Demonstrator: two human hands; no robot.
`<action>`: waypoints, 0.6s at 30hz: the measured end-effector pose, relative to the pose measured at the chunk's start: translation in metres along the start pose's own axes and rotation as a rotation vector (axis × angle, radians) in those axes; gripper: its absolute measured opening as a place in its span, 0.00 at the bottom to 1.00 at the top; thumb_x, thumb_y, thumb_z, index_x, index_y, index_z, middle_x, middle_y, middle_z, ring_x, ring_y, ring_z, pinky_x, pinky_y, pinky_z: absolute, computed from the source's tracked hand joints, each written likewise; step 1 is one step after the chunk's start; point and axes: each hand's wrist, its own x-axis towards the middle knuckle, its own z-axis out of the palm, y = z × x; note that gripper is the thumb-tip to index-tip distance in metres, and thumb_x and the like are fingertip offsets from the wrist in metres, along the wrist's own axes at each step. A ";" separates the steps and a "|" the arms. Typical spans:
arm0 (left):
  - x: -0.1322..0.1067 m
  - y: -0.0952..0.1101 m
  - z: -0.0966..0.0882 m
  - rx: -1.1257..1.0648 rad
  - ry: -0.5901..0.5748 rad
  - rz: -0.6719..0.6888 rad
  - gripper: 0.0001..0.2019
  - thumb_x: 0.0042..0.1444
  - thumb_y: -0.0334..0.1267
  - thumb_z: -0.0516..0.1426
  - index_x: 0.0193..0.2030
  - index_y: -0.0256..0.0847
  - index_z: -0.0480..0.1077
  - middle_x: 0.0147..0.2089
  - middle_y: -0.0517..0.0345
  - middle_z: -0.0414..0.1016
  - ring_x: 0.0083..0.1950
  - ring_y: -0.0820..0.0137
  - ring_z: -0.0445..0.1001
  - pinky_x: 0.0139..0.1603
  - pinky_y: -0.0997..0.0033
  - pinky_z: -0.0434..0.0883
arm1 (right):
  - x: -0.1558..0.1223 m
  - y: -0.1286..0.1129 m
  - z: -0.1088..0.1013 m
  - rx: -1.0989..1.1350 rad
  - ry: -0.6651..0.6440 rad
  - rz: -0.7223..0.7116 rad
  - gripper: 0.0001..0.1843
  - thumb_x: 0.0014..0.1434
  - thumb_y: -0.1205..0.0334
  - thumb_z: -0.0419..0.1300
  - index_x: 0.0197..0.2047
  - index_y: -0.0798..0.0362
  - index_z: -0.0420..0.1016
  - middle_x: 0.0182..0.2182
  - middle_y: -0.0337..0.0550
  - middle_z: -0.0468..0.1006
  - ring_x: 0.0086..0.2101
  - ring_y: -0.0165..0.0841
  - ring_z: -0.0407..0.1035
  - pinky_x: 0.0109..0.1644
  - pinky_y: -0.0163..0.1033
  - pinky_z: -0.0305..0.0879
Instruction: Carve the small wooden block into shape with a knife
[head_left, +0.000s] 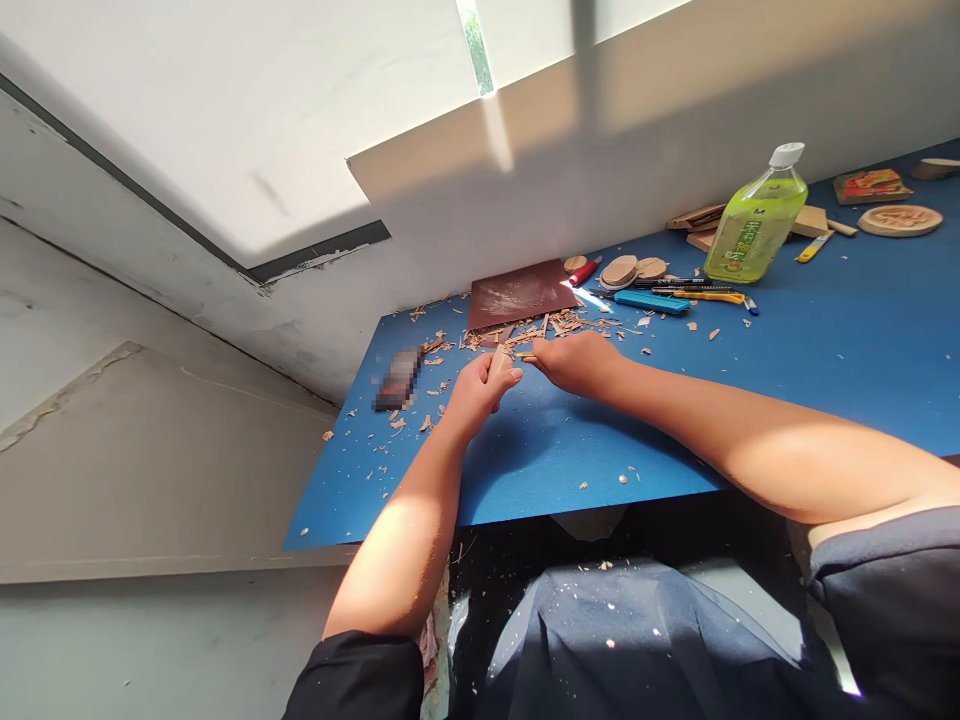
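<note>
My left hand (472, 395) is closed round a small block of pale wood (498, 363), whose upper end shows between thumb and fingers. Just right of it, my right hand (576, 362) grips a thin yellowish tool (527, 354). Only its tip shows, pointing left at the wood, so its kind is unclear. Whether tip and wood touch I cannot tell. Wood shavings (562, 322) lie thick behind both hands, in front of a dark red-brown board (517, 293).
A blue tabletop (825, 360) meets the wall. A bottle of yellow-green drink (757, 220) stands at the back right. Near it are a yellow cutter (712, 295), a blue tool (651, 302), wooden discs (619, 270) and a carved round plaque (900, 220). A blurred dark object (399, 378) lies left.
</note>
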 end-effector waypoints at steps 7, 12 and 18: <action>0.001 0.002 -0.001 -0.073 -0.079 -0.058 0.21 0.52 0.52 0.69 0.36 0.44 0.64 0.25 0.70 0.54 0.22 0.78 0.49 0.22 0.75 0.49 | 0.000 0.000 0.001 -0.003 -0.003 0.009 0.32 0.82 0.43 0.40 0.60 0.56 0.77 0.43 0.63 0.88 0.42 0.52 0.84 0.41 0.44 0.67; 0.002 0.003 -0.001 -0.075 -0.057 -0.085 0.22 0.51 0.52 0.70 0.35 0.44 0.63 0.25 0.70 0.54 0.22 0.79 0.48 0.21 0.75 0.47 | 0.002 0.001 0.001 -0.003 -0.004 0.015 0.31 0.82 0.44 0.41 0.60 0.57 0.77 0.42 0.63 0.88 0.42 0.54 0.85 0.41 0.44 0.67; 0.004 -0.002 -0.004 -0.075 -0.070 -0.085 0.22 0.53 0.54 0.69 0.36 0.43 0.64 0.26 0.69 0.56 0.22 0.79 0.51 0.22 0.75 0.49 | 0.003 0.002 0.000 0.008 -0.023 0.031 0.33 0.82 0.42 0.39 0.60 0.57 0.76 0.44 0.62 0.88 0.44 0.52 0.84 0.41 0.42 0.64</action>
